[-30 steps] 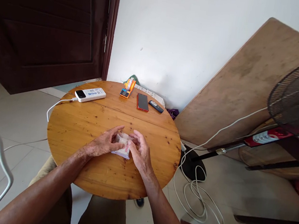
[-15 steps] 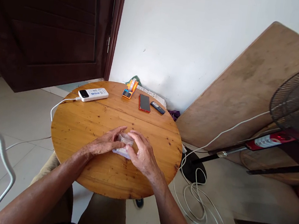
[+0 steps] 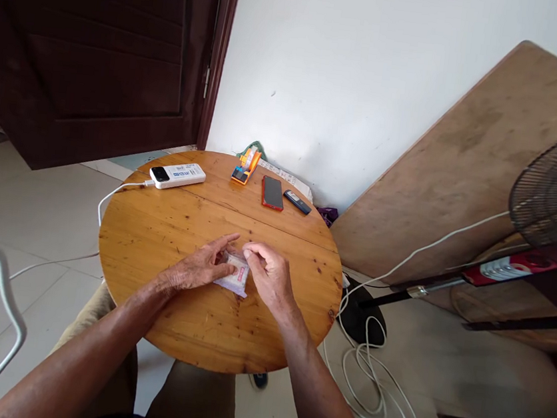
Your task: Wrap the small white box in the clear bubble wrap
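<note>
round wooden table (image 3: 165, 236): left hand (image 3: 200, 268) and right hand (image 3: 271, 276) both pinch small packet (image 3: 236, 278)

Bare forearms, khaki trousers (image 3: 197, 394)

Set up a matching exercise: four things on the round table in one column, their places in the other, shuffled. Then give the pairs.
Things:
1. power bank
2. tape dispenser
3. phone
4. small packet

Places:
A. between left hand and right hand
B. far left edge, white cable plugged in
C. right of the orange item, left of the dark remote
D. far edge, nearest the wall

Pairs: 1-B, 2-D, 3-C, 4-A
</note>
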Demonstrator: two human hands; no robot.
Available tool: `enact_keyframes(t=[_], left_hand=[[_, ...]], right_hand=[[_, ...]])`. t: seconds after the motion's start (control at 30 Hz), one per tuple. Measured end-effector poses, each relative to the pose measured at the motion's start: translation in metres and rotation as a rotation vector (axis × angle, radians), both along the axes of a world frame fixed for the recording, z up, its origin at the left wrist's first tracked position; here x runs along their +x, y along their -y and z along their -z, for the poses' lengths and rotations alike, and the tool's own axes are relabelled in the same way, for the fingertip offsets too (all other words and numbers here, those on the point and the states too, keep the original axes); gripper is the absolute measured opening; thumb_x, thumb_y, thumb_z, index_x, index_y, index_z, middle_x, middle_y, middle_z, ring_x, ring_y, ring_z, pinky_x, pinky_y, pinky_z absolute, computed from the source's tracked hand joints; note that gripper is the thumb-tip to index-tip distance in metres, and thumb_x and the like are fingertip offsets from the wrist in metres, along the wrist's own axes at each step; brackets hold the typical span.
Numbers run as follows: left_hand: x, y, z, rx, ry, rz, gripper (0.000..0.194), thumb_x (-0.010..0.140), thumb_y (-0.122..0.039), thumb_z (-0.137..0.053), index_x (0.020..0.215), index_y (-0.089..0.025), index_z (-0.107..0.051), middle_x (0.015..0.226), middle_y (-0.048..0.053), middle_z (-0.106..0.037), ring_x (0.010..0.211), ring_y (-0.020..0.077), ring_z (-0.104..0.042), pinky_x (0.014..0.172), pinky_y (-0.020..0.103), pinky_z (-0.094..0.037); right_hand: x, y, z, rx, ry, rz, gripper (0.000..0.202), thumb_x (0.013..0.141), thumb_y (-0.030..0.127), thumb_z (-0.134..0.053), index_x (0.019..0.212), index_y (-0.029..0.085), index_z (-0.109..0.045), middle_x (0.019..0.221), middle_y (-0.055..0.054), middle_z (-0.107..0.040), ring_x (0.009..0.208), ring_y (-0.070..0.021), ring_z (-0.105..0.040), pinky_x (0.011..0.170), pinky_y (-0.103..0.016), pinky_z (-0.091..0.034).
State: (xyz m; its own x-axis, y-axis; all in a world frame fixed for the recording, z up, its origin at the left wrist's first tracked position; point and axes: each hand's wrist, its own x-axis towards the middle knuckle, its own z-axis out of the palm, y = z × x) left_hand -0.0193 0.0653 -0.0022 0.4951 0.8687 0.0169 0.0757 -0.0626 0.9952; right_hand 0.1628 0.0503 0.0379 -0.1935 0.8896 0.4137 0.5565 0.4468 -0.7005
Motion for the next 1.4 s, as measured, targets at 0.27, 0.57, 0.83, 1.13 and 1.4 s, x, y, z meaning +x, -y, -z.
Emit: enact_keyframes(t=[0.27,0.57,0.83,1.13,1.4], left_hand=[[0.002,-0.005,0.004,-0.018,0.026,-0.024,0.075,0.081,-0.036,-0.063,0.147,-0.016,-0.035,0.120,0.009,-0.062,0.085,0.0155,-0.057,0.070,0.027,-0.046],[0.005,-0.006,0.003,0.041,0.006,-0.075,0.067,0.079,-0.040,-0.063,0.138,-0.014,-0.047,0.110,0.008,-0.067,0.093,0.0200,-0.059,0.080,0.030,-0.045],[-0.001,-0.005,-0.004,-0.059,0.011,-0.033,0.063,0.074,-0.034,-0.067,0.133,-0.016,-0.053,0.112,0.007,-0.067,0.093,0.0200,-0.060,0.078,0.030,-0.045],[-0.001,-0.004,-0.005,-0.124,0.106,-0.009,0.063,0.074,-0.033,-0.068,0.132,-0.014,-0.052,0.107,0.006,-0.065,0.086,0.0167,-0.059,0.073,0.027,-0.043],[-0.002,-0.006,-0.004,-0.127,0.090,0.008,0.063,0.074,-0.036,-0.066,0.131,-0.015,-0.053,0.112,0.008,-0.066,0.095,0.0202,-0.060,0.082,0.031,-0.045]], right_hand=[[-0.001,0.003,0.001,-0.085,-0.013,-0.020,0.021,0.089,0.022,-0.052,0.079,0.021,-0.070,0.075,-0.001,-0.070,0.070,-0.0157,-0.066,0.067,-0.025,-0.050],[-0.013,0.021,0.023,0.206,0.008,0.064,0.022,0.095,0.018,-0.049,0.097,0.022,-0.070,0.096,-0.007,-0.073,0.091,-0.0184,-0.069,0.083,-0.030,-0.055],[-0.012,0.025,0.031,0.281,0.034,0.054,0.024,0.095,0.016,-0.048,0.100,0.023,-0.070,0.097,-0.007,-0.073,0.091,-0.0179,-0.070,0.083,-0.031,-0.057],[-0.010,0.023,0.030,0.264,-0.051,0.049,0.019,0.092,0.014,-0.052,0.094,0.021,-0.070,0.089,-0.005,-0.074,0.085,-0.0168,-0.071,0.081,-0.029,-0.056],[-0.006,0.031,0.023,0.274,0.164,0.015,0.022,0.092,0.017,-0.051,0.099,0.023,-0.071,0.107,-0.008,-0.072,0.098,-0.0197,-0.069,0.088,-0.033,-0.055]])
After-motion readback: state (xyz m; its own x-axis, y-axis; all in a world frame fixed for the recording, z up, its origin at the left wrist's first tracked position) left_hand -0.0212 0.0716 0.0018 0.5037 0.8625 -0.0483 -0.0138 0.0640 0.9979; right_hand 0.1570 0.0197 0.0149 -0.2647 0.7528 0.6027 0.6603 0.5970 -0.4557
